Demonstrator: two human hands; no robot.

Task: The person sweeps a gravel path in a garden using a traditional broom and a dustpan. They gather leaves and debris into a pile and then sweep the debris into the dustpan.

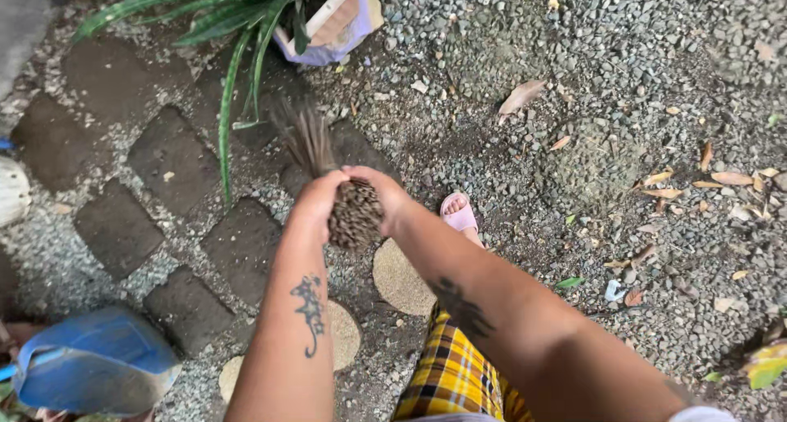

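1. The stick broom point(344, 197) is held out over the paving stones point(172, 156), its butt end toward the camera and its bristles blurred near the potted plant point(246, 16).
2. Left hand point(316, 194) and right hand point(385, 194) are both curled tight around the bundle.
3. Dry leaves point(689, 184) lie scattered on the gravel point(574, 78), so plenty looks unswept.
4. A blue dustpan point(94, 360) sits low left, with no leaves showing in it.

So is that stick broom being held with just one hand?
No, both the left hand and the right hand wrap around the butt end of the stick broom.
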